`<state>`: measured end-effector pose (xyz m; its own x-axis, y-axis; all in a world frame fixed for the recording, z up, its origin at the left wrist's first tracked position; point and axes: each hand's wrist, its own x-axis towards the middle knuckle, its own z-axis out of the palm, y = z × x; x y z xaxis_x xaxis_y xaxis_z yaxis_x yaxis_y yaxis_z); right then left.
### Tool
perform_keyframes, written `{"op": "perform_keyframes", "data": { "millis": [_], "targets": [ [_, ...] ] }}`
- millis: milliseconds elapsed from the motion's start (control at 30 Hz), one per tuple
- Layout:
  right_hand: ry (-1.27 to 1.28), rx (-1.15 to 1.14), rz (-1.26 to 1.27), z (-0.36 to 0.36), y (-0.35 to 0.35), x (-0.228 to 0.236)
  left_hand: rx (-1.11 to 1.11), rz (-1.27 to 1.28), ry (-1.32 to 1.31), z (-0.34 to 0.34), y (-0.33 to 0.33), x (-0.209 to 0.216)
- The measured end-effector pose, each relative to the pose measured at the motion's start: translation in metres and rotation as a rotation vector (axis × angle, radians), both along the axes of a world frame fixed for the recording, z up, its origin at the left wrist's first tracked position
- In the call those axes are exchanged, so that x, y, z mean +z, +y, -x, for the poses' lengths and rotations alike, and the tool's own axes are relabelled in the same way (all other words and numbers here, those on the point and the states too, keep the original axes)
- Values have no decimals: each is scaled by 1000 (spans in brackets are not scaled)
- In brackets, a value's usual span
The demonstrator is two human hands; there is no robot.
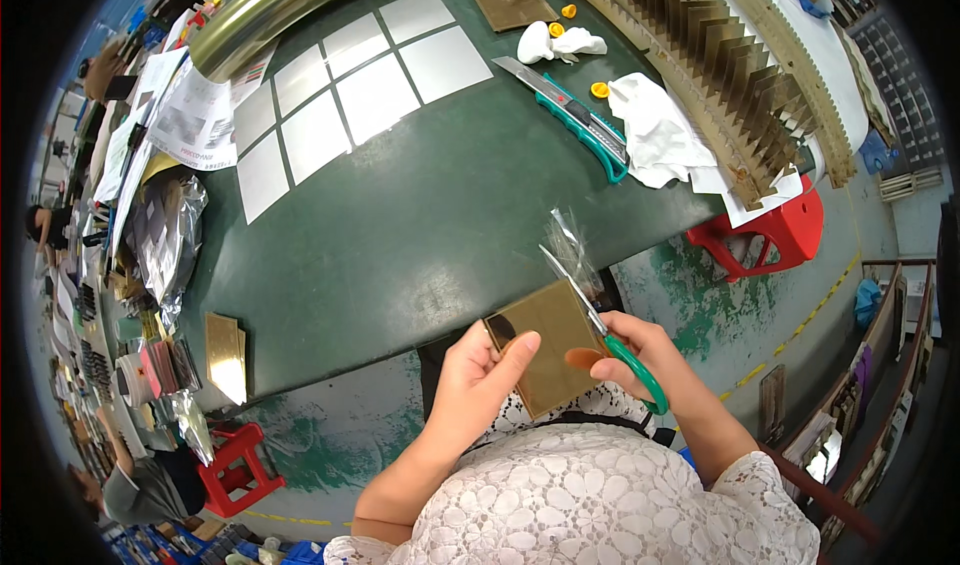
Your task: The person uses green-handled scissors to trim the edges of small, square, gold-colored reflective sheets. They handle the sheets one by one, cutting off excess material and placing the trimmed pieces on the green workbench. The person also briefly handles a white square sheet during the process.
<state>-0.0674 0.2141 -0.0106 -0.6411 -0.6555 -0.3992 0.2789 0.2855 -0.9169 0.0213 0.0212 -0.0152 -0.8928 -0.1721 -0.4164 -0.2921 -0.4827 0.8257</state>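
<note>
Presently the gold mirror-finish square plate (pixel 545 350) is held above the lap, just off the near edge of the green bench (pixel 420 225); the left hand (pixel 480 375) grips its left edge, while the right hand (pixel 635 355) is closed on a green-handled blade tool (pixel 600 330) whose tip lifts clear film (pixel 572 250) from the plate's top corner. Judged from this, peeling is only begun, most of the face apparently remaining covered. Beyond lie silver square sheets (pixel 345 95), a green utility knife (pixel 580 115), white cloths (pixel 660 130) and a rack of gold plates (pixel 720 65), none obstructing.
</note>
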Motion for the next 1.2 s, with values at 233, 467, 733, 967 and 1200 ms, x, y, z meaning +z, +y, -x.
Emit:
{"op": "perform_keyframes", "data": {
  "millis": [233,467,733,967,1200],
  "targets": [
    [-249,18,-8,4,6,7,-18,33,90,-4,-22,23],
    [-214,52,79,-4,11,17,176,574,146,-11,-42,33],
    [-202,77,123,-13,14,12,447,-25,3,0,-46,22],
    [-12,209,92,-15,12,7,409,30,91,6,-39,24],
    [43,202,84,-14,9,8,364,62,112,7,-34,20]
  ]
}}
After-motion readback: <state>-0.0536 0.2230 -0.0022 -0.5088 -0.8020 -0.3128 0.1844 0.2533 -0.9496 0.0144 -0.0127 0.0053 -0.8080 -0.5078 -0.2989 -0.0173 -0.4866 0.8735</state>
